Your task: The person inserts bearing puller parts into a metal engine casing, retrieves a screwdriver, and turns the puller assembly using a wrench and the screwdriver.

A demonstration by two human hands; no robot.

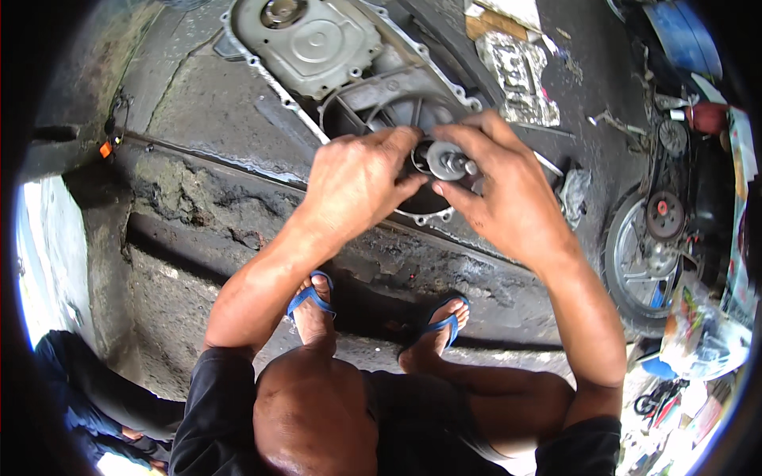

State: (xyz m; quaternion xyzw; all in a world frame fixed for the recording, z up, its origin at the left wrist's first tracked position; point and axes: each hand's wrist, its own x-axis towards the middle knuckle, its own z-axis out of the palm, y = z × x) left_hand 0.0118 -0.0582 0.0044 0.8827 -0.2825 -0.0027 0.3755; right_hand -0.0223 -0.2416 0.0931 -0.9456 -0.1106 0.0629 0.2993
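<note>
Between my hands is a silvery metal part (446, 162) with a round washer-like disc and a stepped shaft. My left hand (357, 182) is closed on its left side, thumb and index finger at its rim. My right hand (504, 194) curls round its right side, fingertips on it. Just behind them lies a large cast metal casing (317, 47) with a bolt-holed rim, an inner cover and ribbed recesses; my hands hide part of its near end.
A motorcycle wheel (635, 285) and mechanism stand at the right, near a plastic bag (702, 333). A crumpled foil-like sheet (524, 79) and loose tools lie behind. A concrete step edge (198, 206) runs below the casing. Another person's dark-clothed legs (111, 397) are at lower left.
</note>
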